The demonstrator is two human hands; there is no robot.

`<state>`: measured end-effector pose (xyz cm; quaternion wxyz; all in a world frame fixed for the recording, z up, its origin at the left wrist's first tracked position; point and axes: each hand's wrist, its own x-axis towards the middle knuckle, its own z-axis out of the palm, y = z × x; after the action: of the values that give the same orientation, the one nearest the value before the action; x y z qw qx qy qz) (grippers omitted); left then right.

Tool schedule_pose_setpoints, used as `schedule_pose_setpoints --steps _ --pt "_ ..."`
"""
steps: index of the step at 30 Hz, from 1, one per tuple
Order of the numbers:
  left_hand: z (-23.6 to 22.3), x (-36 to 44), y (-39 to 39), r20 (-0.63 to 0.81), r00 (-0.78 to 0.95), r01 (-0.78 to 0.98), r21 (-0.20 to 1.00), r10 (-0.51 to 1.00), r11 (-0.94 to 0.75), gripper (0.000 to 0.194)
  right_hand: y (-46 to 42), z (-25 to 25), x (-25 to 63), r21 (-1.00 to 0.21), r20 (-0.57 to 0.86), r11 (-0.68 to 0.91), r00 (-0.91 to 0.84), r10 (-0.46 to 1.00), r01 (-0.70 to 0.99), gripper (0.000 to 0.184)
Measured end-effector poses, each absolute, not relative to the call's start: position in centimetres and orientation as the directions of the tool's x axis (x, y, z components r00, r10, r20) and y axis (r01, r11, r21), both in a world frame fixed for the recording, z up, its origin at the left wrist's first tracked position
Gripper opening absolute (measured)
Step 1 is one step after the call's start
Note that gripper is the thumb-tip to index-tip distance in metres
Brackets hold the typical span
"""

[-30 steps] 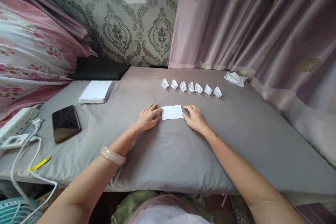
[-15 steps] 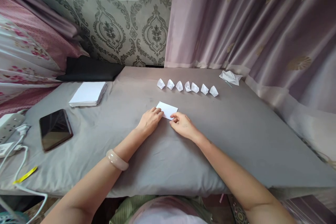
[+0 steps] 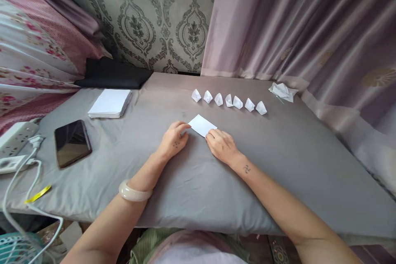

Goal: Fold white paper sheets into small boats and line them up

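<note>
A small folded sheet of white paper (image 3: pixel 202 124) lies at a slant on the grey cloth. My left hand (image 3: pixel 173 140) pinches it by the left corner, with the thumb below the forefinger. At the near right corner, the curled fingers of my right hand (image 3: pixel 223 145) press over the edge and hide that part of the sheet. Beyond the paper stands a row of several small folded white paper pieces (image 3: pixel 238 102), peaked in shape.
On the left are a stack of white paper (image 3: pixel 109 103), a phone (image 3: pixel 73 143), power strips (image 3: pixel 17 138) with a white cable and a yellow strip (image 3: pixel 38 194). Crumpled white paper (image 3: pixel 283 91) lies at the back right, near the curtain (image 3: pixel 256 29).
The camera view has shifted. My left hand has drawn back to the paper's left corner. My right-hand fingers have come over its near right edge, and the sheet is turned slightly clockwise.
</note>
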<state>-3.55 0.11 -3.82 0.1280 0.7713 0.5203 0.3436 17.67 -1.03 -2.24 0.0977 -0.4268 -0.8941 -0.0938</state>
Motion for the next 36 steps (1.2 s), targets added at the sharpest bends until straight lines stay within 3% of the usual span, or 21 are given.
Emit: schedule_pose_setpoints --steps 3,6,8,11,13,17,21,25,31,36 --pt "-3.7 -2.3 -0.4 0.382 0.399 0.73 0.418 0.834 -0.541 0.028 -1.5 -1.5 16.2 0.083 0.284 0.613 -0.608 0.741 0.786 0.021" --pt "-3.4 -1.8 -0.6 0.306 0.449 0.757 0.368 0.839 -0.539 0.025 -2.2 -0.7 15.1 -0.022 0.292 0.621 -0.589 0.754 0.784 0.021" --pt "-3.3 -2.0 -0.7 0.28 0.433 0.765 0.388 0.857 -0.514 0.026 -2.3 -0.4 15.3 -0.169 0.301 0.629 -0.568 0.766 0.759 0.016" --pt "-3.3 -2.6 -0.7 0.294 0.367 0.746 0.473 0.883 -0.468 0.024 -1.8 -0.7 16.5 -0.338 0.302 0.622 -0.544 0.782 0.706 0.051" --pt "-3.3 -2.9 -0.7 0.296 0.324 0.724 0.534 0.899 -0.437 0.022 -1.1 -1.1 17.5 -0.388 0.282 0.603 -0.534 0.798 0.697 0.057" --pt "-3.1 -2.9 -1.1 0.243 0.27 0.701 0.613 0.932 -0.363 0.02 0.0 -2.0 18.4 -0.435 0.265 0.608 -0.552 0.791 0.664 0.044" --pt "-3.3 -2.8 -1.3 0.235 0.262 0.718 0.601 0.936 -0.352 0.019 0.5 -2.5 18.4 -0.451 0.264 0.617 -0.564 0.783 0.645 0.024" --pt "-3.6 -2.6 -1.1 0.221 0.153 0.762 0.594 0.963 -0.258 0.018 1.3 -2.8 18.4 -0.52 0.237 0.559 -0.52 0.821 0.646 0.018" --pt "-3.9 -2.0 -0.5 0.157 -0.03 0.735 0.673 0.987 -0.085 0.019 2.8 -2.9 17.7 -0.667 0.15 0.378 -0.381 0.912 0.642 0.022" --pt "-4.3 -1.5 -0.1 0.173 -0.064 0.749 0.659 0.983 -0.067 0.028 3.1 -3.2 16.8 -0.663 0.143 0.284 -0.254 0.956 0.693 0.037"
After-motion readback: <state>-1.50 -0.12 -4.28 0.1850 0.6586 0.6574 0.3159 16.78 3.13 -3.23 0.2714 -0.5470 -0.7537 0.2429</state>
